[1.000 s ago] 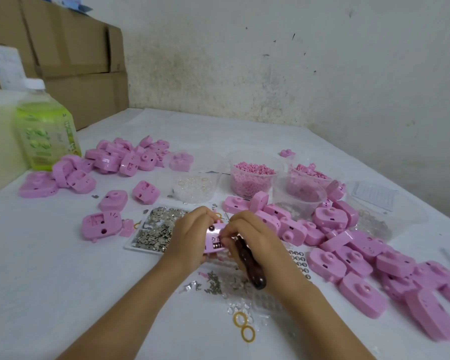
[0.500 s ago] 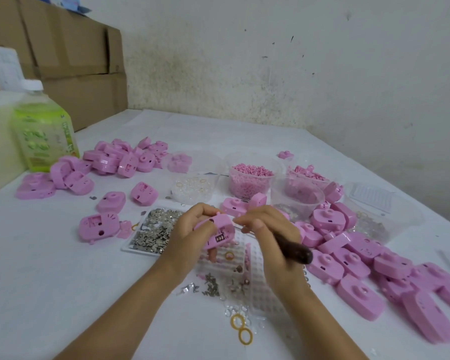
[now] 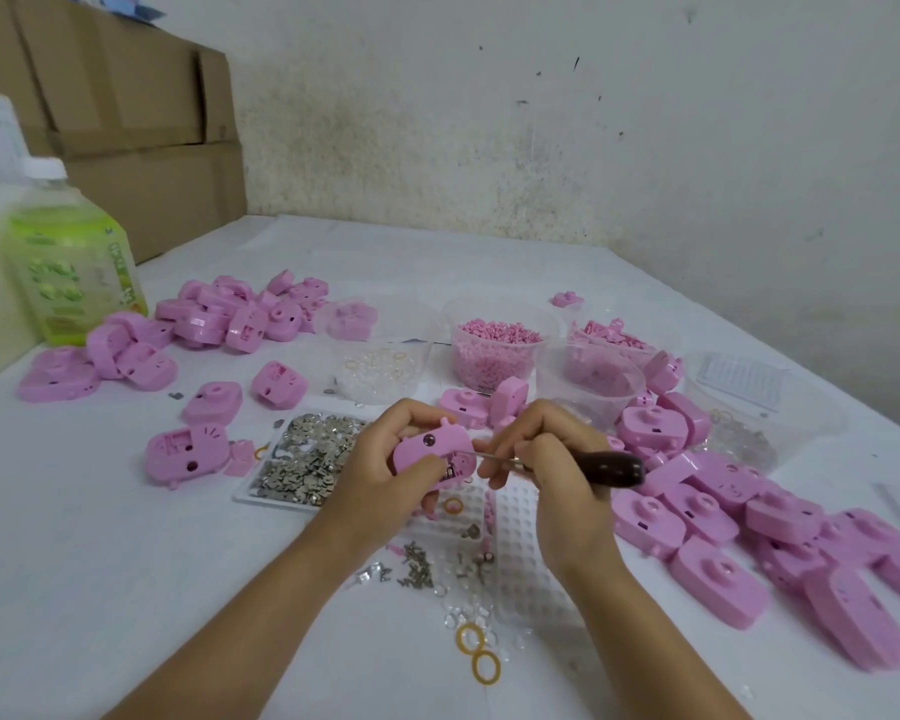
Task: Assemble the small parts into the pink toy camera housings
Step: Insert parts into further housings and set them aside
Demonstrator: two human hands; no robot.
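Head view: my left hand (image 3: 380, 470) holds one pink housing (image 3: 427, 452), fingers curled round it, above the middle of the tabletop (image 3: 100, 563). My right hand (image 3: 546, 459) has its fingers closed round the dark-handled tool (image 3: 614, 469), whose metal tip meets the housing's right end.

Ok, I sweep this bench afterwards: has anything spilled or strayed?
Yes: small metal parts lie loose on the table between the wrists, outside the tray of metal pieces, with clear lenses and two yellow rings scattered nearer the person.

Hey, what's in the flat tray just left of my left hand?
The tray holds a heap of small silvery metal pieces. The left hand covers its right edge, so what lies there cannot be seen.
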